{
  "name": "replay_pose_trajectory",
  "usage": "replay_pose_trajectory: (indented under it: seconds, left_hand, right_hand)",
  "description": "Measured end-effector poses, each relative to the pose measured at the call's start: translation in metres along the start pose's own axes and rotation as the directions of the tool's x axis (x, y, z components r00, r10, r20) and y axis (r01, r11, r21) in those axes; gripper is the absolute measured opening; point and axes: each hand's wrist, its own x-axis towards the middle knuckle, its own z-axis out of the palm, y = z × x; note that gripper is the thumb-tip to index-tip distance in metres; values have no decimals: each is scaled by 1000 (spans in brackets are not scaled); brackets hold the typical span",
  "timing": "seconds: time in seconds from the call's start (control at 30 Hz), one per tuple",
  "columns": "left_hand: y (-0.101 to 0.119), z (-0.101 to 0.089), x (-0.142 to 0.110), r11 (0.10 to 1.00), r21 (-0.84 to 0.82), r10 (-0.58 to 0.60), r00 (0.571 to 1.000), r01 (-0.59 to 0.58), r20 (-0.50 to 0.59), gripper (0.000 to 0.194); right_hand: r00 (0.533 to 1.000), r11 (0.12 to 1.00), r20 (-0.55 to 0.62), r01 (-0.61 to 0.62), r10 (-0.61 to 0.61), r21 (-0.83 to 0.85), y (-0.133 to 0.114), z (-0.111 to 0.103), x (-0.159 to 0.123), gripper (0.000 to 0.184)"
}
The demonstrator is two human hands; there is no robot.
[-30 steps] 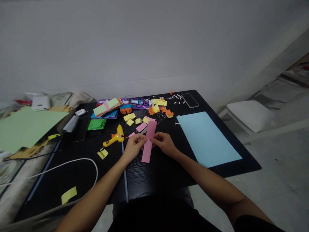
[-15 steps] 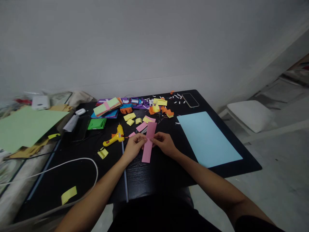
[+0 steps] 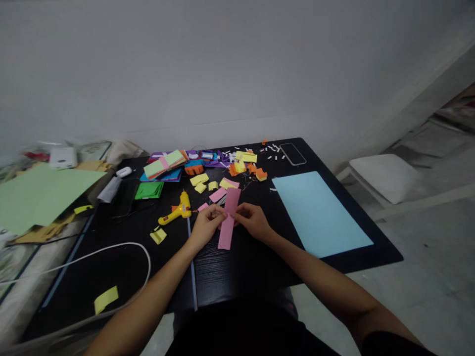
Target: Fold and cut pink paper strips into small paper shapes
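Note:
A long pink paper strip [image 3: 226, 235] is held slightly tilted above the black table, between my two hands. My left hand [image 3: 208, 221] pinches it at mid-length from the left side. From the right, my right hand [image 3: 252, 219] pinches the same middle part, thumb and fingertips close to those of the left. The strip partly hides the fingertips. Just behind it lie more pink paper pieces [image 3: 217, 194] and a pair of scissors [image 3: 221, 200], partly covered. Left of my left hand rests a yellow glue gun [image 3: 175, 211] with a glue stick [image 3: 193, 282] near its end.
A light blue sheet [image 3: 322, 215] lies at the right, below a phone [image 3: 293, 154]. Yellow scraps [image 3: 199, 179], orange scraps [image 3: 256, 170] and stacked coloured papers [image 3: 166, 164] fill the back. A white cable [image 3: 144, 249] loops at left. A white stool [image 3: 384, 175] stands at right.
Almost nothing differs. The fingertips of both hands shift very slightly at the strip's middle, while the strip stays in place.

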Motion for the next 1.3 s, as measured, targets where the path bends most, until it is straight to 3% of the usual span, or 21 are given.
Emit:
replay_pose_trajectory:
  seconds: [0.23,0.43,0.63,0.7,0.8,1.0,1.13,1.3]
  left_hand:
    - [-1,-2,1,1000,-2,23,1000,-23,21,18]
    - [-1,-5,3,999,-15,31,999,-31,28,23]
    - [2,-4,2,1000,-16,15,998,-14,57,32]
    - [3,-3,1,1000,11,9,998,-10,67,33]
    - [4,-3,0,999,54,-4,998,0,69,34]
    - [3,-5,1,996,79,30,999,-29,-14,32]
    - [4,-7,1,995,81,62,996,-57,-63,32]
    - [3,-5,-1,985,151,95,994,-87,-46,33]
  right_hand:
    - [1000,999,-2,15,-15,32,1,0,1,36]
    - [999,998,-20,37,-36,44,4,-2,2,33]
    - [992,989,-26,121,-124,-90,3,-5,3,13]
    - [991,980,-25,127,-133,-151,2,-6,2,14]
    - [994,977,-30,102,-109,-190,0,-7,1,20]
    - [999,999,49,18,-17,-28,2,-8,2,36]
    - [990,994,130,-48,61,-98,4,-8,4,33]
    - [991,988,122,-27,46,-150,6,-7,3,35]
